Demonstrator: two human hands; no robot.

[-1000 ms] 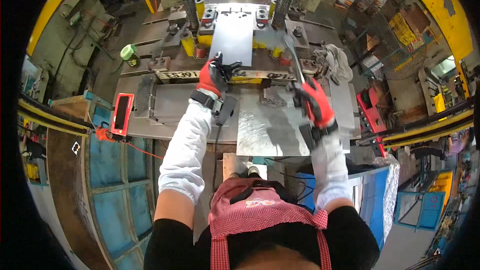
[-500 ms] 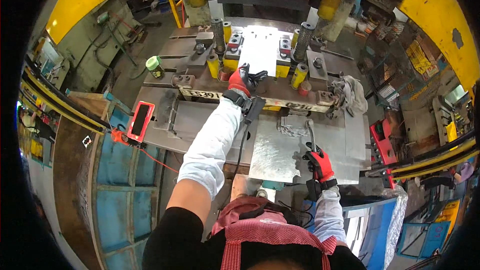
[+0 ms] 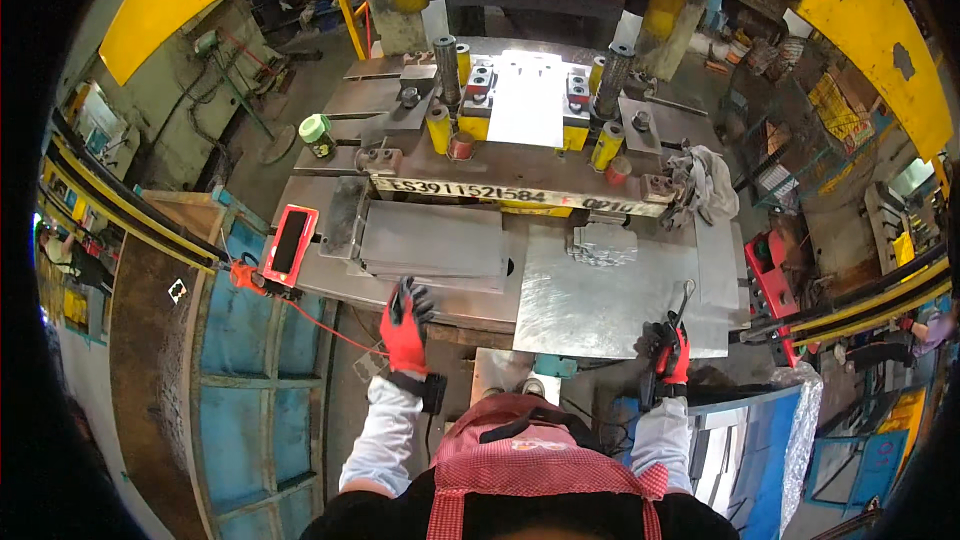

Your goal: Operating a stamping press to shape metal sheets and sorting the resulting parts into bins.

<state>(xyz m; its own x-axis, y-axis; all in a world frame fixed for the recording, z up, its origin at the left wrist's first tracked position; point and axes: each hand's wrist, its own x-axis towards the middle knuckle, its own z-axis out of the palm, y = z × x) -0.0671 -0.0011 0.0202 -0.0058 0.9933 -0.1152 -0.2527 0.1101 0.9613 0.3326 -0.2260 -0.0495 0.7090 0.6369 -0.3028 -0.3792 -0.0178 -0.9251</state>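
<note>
— Both hands have pulled back from the press (image 3: 520, 0)?
— Yes. Left hand (image 3: 405, 325), fingers spread and holding nothing, sits at the tabletop (image 3: 600, 310) edge just below the sheet stack (image 3: 432, 240). Right hand (image 3: 670, 352) is clenched, touching the tabletop's near edge.

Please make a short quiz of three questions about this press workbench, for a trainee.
1. True or false: the left hand rests at the near edge of the stack of metal sheets.
2. What does the right hand grip? A) a metal tool B) a grey rag C) a green cup
3. Fill in: the crumpled rag lies to the ____ of the press die.

Key: 1 true; 2 A; 3 right
</note>
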